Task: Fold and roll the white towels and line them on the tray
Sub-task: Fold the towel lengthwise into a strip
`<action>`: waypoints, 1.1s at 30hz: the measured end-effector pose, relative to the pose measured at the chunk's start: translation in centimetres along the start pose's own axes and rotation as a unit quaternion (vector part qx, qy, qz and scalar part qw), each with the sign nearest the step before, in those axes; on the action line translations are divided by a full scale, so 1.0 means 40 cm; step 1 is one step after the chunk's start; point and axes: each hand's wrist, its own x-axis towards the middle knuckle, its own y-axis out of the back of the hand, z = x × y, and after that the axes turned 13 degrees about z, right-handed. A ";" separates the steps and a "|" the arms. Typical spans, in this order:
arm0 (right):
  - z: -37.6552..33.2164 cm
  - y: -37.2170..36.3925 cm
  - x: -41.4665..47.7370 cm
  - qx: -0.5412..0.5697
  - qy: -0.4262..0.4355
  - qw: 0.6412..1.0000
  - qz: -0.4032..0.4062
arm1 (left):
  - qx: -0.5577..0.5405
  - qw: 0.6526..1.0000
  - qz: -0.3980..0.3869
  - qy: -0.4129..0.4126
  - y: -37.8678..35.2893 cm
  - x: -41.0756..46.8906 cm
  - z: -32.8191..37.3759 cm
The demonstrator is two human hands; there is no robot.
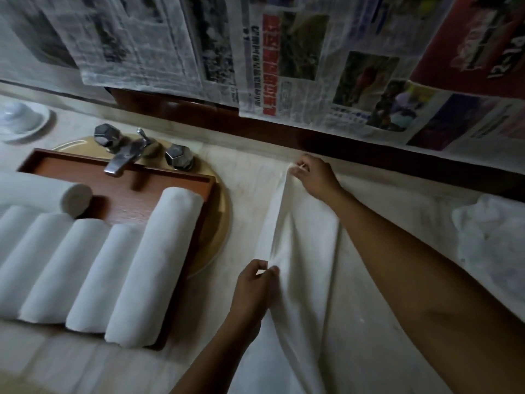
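Note:
A white towel [306, 251] lies spread on the counter right of the sink, raised into a long ridge. My right hand [312, 177] pinches the ridge's far end near the wall. My left hand [252, 288] pinches the same edge at its near end. On the left a wooden tray [119, 183] rests over the sink and carries several rolled white towels [153, 265] side by side. One more roll [42, 191] lies crosswise behind them.
A chrome faucet [125, 155] with two handles stands behind the tray over the yellow basin [218, 223]. A crumpled pile of white towels [488, 234] sits at the right. A white cup on a saucer [20, 118] is far left. Newspaper [284, 52] covers the wall.

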 end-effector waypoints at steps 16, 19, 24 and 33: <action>0.038 -0.098 -0.008 -0.032 -0.019 0.996 0.075 | 0.205 0.964 0.123 -0.120 0.078 0.085 -0.038; 0.043 -0.119 -0.029 -0.045 0.000 0.991 0.125 | 0.225 0.958 0.129 -0.125 0.074 0.083 -0.034; 0.054 -0.152 -0.044 -0.128 0.026 0.975 0.181 | 0.225 0.955 0.130 -0.142 0.068 0.082 -0.032; 0.017 -0.088 -0.251 -0.143 0.184 0.972 0.045 | 0.248 0.948 0.129 -0.150 0.064 0.069 -0.018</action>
